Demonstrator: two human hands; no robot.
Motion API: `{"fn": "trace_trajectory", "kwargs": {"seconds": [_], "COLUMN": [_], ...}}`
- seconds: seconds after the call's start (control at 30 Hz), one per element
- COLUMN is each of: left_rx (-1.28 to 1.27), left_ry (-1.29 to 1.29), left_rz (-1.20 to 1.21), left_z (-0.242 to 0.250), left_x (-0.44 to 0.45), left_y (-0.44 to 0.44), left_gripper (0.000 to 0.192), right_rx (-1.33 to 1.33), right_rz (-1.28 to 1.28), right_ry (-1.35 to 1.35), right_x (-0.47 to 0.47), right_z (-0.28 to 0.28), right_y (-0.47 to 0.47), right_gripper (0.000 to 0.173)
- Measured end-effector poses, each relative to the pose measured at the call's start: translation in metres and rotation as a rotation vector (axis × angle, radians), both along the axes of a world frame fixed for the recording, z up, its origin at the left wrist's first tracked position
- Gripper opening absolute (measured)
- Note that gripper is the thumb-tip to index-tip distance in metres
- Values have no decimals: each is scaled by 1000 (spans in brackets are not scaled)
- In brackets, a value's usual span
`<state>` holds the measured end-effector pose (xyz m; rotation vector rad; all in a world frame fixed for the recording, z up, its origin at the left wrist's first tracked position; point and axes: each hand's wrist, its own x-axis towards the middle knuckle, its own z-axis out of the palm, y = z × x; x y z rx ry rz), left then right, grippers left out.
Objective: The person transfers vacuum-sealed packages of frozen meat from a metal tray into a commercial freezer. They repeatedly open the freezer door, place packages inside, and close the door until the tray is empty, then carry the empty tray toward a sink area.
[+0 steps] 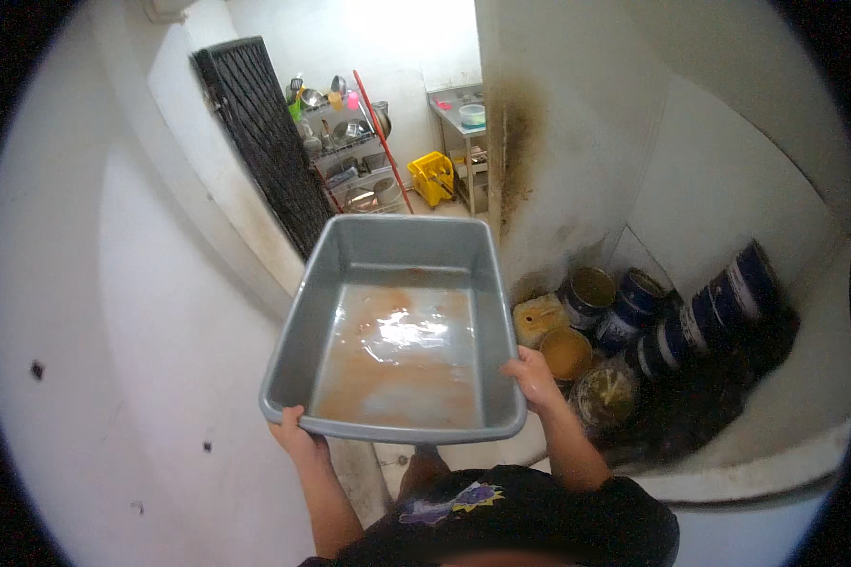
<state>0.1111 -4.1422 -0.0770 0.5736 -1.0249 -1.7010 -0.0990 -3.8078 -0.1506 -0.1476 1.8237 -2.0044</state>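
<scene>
A grey plastic tub [500, 340] is held out in front of my body, its long side pointing away from me. Its bottom looks wet and shiny, with reddish-brown residue spread over it. My left hand [296, 434] grips the rim at the near left corner, thumb on top. On the right wall, close to the near corner, my right hand [533, 379] clasps the rim with its thumb hooked inside. The fingers of both hands are mostly hidden beneath the tub.
Blue buckets [695, 326] and dirty containers [566, 353] crowd the right corner. Beyond a doorway with a black metal gate [262, 135] are a wire shelf [351, 145] of kitchenware, a yellow mop wringer [432, 177] and a steel sink table [457, 117]. A white wall [149, 340] runs along my left.
</scene>
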Motion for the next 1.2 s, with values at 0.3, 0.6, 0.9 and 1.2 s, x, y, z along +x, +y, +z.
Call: {"fn": "trace_trajectory", "kwargs": {"seconds": [0.3,0.6,0.9,1.2], "left_rx": [-48,-100,-206,-209], "left_ry": [-100,-165,-100,118], "left_rz": [-79,-251,-363,-843], "left_z": [-83,-72,-43,-110], "left_x": [-276,-580,-874,-1183], "left_y": [-179,-300,-342,-278], "left_gripper": [56,61,61,59], "right_rx": [21,28,-332,-359], "right_rz": [-158,-309,-401,-870], "right_ry": [17,77,-22,52], "right_x": [-234,-500,-731,-882], "right_z": [-119,-138,-91,-165], "right_y": [-158,-256,-303,-241], "right_gripper": [33,31,26,27]}}
